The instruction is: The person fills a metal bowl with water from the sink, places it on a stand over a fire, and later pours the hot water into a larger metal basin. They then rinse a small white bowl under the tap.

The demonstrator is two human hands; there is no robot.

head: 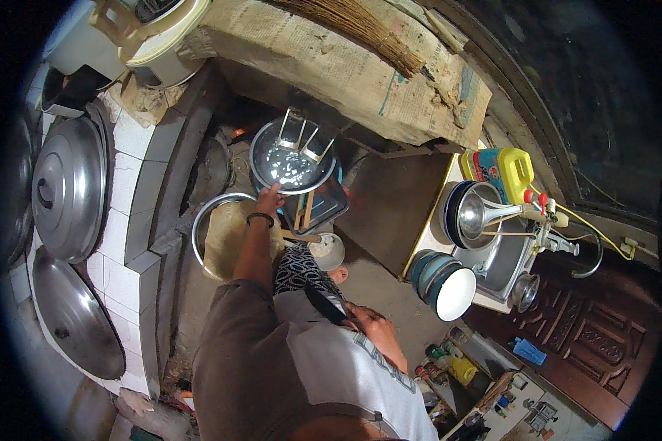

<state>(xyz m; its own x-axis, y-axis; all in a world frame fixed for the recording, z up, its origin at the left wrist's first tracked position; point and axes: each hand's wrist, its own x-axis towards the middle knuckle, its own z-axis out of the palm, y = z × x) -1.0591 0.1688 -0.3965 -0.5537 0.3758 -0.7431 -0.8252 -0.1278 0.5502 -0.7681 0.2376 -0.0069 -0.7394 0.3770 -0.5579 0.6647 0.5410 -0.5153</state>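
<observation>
My left hand [269,199], with a dark band at the wrist, grips the near rim of a round metal basin [292,165]. Bent metal strips [300,144] lie across the basin, and bright reflections show inside it. Below it are a dark tray [331,206] and wooden strips [304,210]. Beside my left forearm, a tan rounded board-like piece [226,237] covers much of a larger metal basin [199,220]. Close to my torso, my right hand [372,325] holds a dark, flat, elongated object [323,303]; its kind is unclear.
A tiled ledge [129,187] with large metal lids [69,187] runs along the left. On the right, stacked bowls [444,286] stand by a metal sink [499,253] and a yellow jug [516,173]. A pale bowl [328,252] sits on the floor. A straw broom [364,33] lies on the paper-covered ledge.
</observation>
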